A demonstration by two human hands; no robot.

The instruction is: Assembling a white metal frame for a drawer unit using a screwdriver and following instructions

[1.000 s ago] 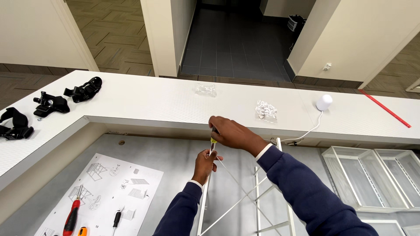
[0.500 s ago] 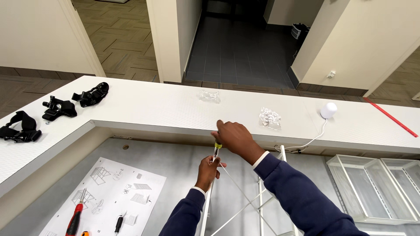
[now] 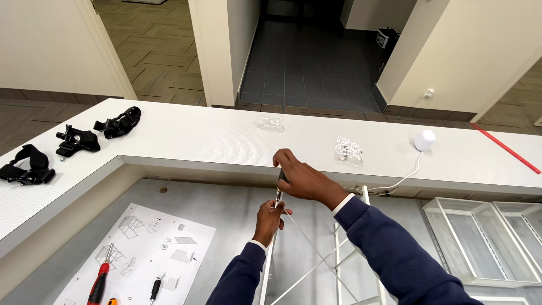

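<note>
The right hand is closed from above over the dark handle of a screwdriver held upright, while the left hand pinches the top of a white metal frame just below it, where the tool's tip meets the frame. On the white counter behind lie two small clear plastic bags, one crumpled with silvery bits. A white instruction sheet with line drawings lies on the grey floor beside a red-handled screwdriver.
</note>
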